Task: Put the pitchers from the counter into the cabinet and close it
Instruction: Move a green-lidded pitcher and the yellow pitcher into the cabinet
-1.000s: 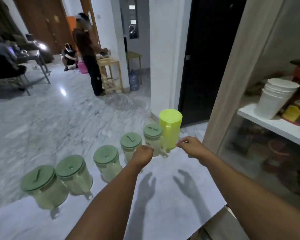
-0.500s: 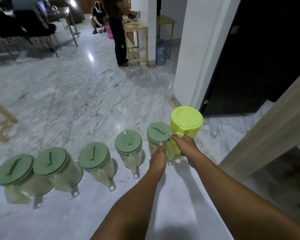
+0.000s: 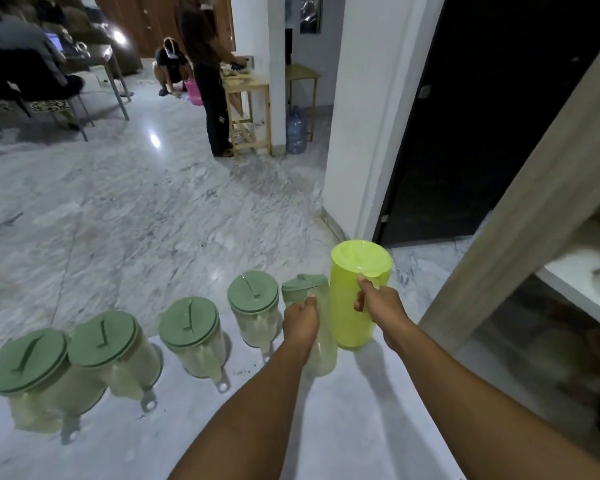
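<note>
A row of clear pitchers with green lids stands along the far edge of the white marble counter (image 3: 361, 427). My left hand (image 3: 300, 322) grips the handle of the rightmost green-lidded pitcher (image 3: 321, 341), which tilts and hangs slightly above the counter. My right hand (image 3: 378, 304) holds the handle of the tall yellow-green pitcher (image 3: 350, 299), lifted upright just to its right. Several other green-lidded pitchers (image 3: 191, 336) remain standing to the left. The open cabinet (image 3: 575, 292) is at the right, with a white shelf inside.
The cabinet's beige open door (image 3: 520, 216) stands just right of the yellow pitcher. Beyond the counter lies a marble floor with a white pillar (image 3: 357, 133), a wooden stand (image 3: 250, 112), a water bottle (image 3: 296, 129) and people further back.
Both hands closed on the handles of the two rightmost pitchers and lifted them off the counter; the green-lidded one now tilts. The view swung back up and right.
</note>
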